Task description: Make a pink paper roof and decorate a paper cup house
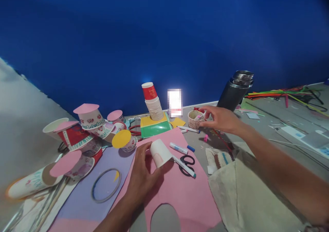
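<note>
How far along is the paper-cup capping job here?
Done: several capped cups sit piled at the left, with pink or yellow discs on them.

In hand: the left hand holds a white cup mouth-down on the pink sheet, which has one rounded cut-out. The right hand reaches at the small tub.

Left: a stack of cups stands uncapped.

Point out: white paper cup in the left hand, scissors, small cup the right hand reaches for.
white paper cup (160,152), head view, on its side wall.
scissors (186,160), head view, on the black handle loops.
small cup (194,120), head view, on its patterned outer wall.
</note>
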Demonstrator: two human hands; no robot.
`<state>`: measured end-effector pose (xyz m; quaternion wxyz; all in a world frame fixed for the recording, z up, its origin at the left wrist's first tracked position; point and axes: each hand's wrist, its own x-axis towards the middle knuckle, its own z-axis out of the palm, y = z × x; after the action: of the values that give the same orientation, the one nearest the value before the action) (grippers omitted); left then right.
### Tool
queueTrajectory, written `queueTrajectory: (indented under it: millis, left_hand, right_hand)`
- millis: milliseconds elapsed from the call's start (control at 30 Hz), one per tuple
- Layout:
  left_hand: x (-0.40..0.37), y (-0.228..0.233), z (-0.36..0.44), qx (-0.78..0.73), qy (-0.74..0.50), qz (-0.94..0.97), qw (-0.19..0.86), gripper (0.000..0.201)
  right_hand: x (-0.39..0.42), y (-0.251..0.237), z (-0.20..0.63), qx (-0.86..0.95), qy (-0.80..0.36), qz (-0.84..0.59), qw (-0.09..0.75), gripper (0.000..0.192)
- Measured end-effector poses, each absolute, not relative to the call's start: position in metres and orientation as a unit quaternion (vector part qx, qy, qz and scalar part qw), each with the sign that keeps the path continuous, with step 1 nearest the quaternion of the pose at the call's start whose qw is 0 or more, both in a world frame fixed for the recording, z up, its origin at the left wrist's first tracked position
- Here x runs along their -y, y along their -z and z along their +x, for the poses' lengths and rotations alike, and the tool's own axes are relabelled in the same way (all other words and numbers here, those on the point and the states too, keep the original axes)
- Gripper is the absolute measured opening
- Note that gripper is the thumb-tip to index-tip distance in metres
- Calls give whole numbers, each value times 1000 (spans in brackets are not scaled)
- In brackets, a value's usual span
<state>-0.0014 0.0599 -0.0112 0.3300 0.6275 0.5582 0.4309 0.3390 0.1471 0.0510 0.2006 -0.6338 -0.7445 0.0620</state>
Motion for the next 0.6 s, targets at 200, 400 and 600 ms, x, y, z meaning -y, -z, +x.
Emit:
queueTrajectory:
  millis: [200, 400, 600]
  left_hand:
    - [-61, 14, -1, -560, -429, 622, 342, 67]
    - [-59, 24, 6, -588, -467, 583, 309, 59]
    - [-69, 40, -19, -568, -441, 681, 137, 81]
  right_hand:
    - [-167, -67, 328, 786, -19, -605, 125, 25]
    - [-195, -69, 343, 777, -23, -616, 132, 28]
    - [-195, -54, 338, 784, -18, -591, 190, 24]
